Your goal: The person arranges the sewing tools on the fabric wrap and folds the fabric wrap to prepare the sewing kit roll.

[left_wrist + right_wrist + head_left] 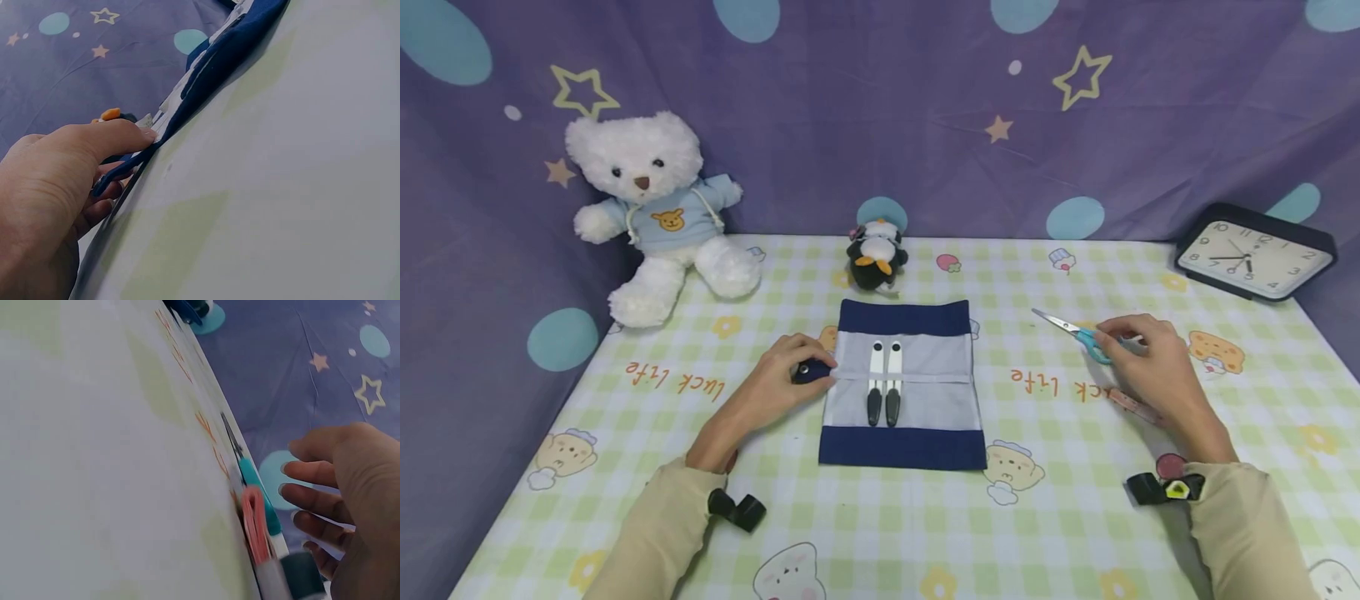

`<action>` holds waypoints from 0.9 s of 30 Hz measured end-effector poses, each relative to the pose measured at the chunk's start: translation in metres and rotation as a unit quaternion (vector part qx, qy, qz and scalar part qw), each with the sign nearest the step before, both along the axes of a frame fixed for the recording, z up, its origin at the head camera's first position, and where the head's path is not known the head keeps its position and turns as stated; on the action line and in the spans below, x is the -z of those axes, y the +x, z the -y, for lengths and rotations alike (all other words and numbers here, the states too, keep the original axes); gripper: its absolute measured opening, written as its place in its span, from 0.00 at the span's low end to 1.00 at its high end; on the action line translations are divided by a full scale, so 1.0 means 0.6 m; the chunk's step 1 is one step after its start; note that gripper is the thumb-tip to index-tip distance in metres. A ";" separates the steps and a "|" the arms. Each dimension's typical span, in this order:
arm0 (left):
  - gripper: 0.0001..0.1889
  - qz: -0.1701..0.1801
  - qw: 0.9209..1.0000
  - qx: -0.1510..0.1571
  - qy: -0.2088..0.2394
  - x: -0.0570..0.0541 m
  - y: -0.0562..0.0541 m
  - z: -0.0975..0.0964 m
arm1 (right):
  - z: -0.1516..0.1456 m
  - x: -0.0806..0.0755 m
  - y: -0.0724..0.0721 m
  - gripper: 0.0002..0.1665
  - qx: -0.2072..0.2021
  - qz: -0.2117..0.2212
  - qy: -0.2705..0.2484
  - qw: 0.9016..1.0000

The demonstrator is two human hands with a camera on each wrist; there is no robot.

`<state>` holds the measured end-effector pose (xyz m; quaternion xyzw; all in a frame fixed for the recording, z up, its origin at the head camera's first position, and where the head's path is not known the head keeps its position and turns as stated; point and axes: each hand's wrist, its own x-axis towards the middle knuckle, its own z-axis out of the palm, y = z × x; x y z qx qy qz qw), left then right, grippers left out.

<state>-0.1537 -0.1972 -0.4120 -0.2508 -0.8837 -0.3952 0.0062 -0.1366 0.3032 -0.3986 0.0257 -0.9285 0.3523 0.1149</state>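
Note:
A navy-and-grey cloth tool roll (pixel 925 400) lies unfolded on the table. Two slim tools (pixel 892 379) with pale shafts and black ends sit side by side under its cross band. My left hand (pixel 782 371) pinches the roll's left edge by the navy snap tab (pixel 809 371); in the left wrist view the thumb lies over the cloth (pixel 206 94), fingers beneath. My right hand (pixel 1146 362) hovers by the turquoise handles of small scissors (pixel 1078 333). In the right wrist view its fingers are loosely bent, apart from the scissors (pixel 253 481).
Below the right hand lies a pink, looped item (pixel 253 519), its kind unclear. Behind the roll is a penguin plush (pixel 877 254). A white teddy bear (pixel 658 217) sits at the back left, and a black-framed clock (pixel 1255 254) stands at the back right. A purple curtain (pixel 925 125) hangs behind.

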 end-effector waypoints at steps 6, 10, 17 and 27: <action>0.07 0.005 1.000 -0.002 0.000 0.000 0.000 0.000 | -0.020 0.006 0.004 0.19 0.007 0.008 0.019 1.000; 0.07 0.008 1.000 0.000 0.001 0.001 -0.001 0.001 | -0.028 0.009 0.006 0.20 0.014 0.012 0.024 1.000; 0.07 0.009 1.000 0.000 0.004 0.001 0.000 0.001 | -0.032 0.011 0.006 0.24 0.023 0.035 0.029 0.999; 0.07 0.009 1.000 -0.002 -0.001 0.001 -0.001 0.001 | -0.032 0.021 0.001 0.25 0.026 0.038 0.041 0.998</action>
